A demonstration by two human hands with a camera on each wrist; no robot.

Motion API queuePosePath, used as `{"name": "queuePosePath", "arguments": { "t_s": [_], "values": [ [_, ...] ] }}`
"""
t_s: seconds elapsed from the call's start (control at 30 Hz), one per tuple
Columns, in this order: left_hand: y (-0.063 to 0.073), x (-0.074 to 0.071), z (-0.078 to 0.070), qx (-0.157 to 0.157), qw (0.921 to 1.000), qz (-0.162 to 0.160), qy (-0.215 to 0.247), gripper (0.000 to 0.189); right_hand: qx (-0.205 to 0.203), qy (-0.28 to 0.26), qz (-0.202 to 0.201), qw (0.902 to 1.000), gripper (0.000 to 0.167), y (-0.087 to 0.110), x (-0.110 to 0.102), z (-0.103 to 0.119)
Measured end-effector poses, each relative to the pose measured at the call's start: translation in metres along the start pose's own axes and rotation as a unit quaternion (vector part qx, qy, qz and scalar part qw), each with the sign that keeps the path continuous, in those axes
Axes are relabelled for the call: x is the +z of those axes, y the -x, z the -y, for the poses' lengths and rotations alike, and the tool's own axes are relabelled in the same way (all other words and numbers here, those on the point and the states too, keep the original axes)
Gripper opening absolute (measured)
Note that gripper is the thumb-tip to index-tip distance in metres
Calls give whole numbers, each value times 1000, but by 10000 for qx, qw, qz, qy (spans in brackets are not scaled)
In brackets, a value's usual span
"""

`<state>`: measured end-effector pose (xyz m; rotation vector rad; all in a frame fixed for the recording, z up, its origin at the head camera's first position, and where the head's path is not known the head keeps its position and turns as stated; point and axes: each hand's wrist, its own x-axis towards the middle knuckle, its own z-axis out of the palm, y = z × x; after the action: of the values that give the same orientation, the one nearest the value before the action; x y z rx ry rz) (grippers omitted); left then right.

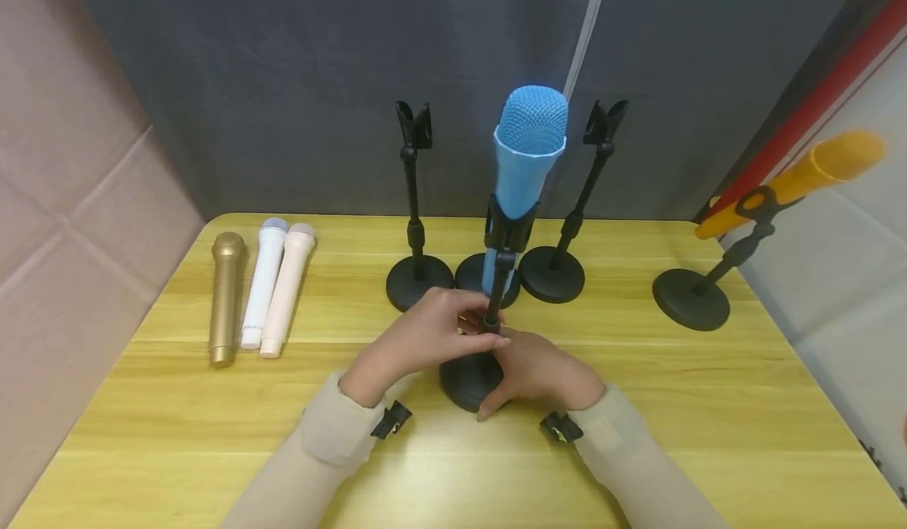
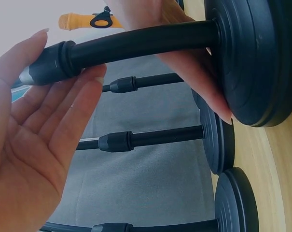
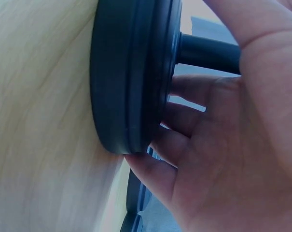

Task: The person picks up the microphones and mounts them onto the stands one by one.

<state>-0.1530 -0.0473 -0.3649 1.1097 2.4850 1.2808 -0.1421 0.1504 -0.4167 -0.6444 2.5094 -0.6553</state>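
Note:
A blue microphone (image 1: 527,159) sits upright in the clip of a black microphone stand (image 1: 471,379) near the middle of the table. My left hand (image 1: 432,332) holds this stand's pole at the collar (image 2: 49,65), with the thumb on one side and the fingers on the other. Lower down, my right hand (image 1: 534,368) grips the round base (image 3: 136,77), its thumb at the front edge and its fingers spread over the far side. Whether the base rests fully on the table cannot be told.
Behind stand several more black stands, including a left one (image 1: 418,277) and a right one (image 1: 553,273). An orange microphone (image 1: 794,179) leans in a stand (image 1: 690,299) at far right. Gold (image 1: 227,301), white (image 1: 264,285) and pale pink (image 1: 286,293) microphones lie at left.

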Motion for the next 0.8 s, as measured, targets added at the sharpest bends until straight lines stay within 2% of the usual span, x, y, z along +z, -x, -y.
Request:
{"name": "queuePosePath", "arguments": {
  "t_s": [0.3, 0.8],
  "values": [
    [0, 1, 0, 129, 9999, 9, -29, 26, -9, -5, 18, 10000, 116, 1, 0, 0],
    [0, 2, 1, 102, 9999, -26, -34, 22, -101, 21, -4, 9999, 116, 0, 0, -1]
  ]
}}
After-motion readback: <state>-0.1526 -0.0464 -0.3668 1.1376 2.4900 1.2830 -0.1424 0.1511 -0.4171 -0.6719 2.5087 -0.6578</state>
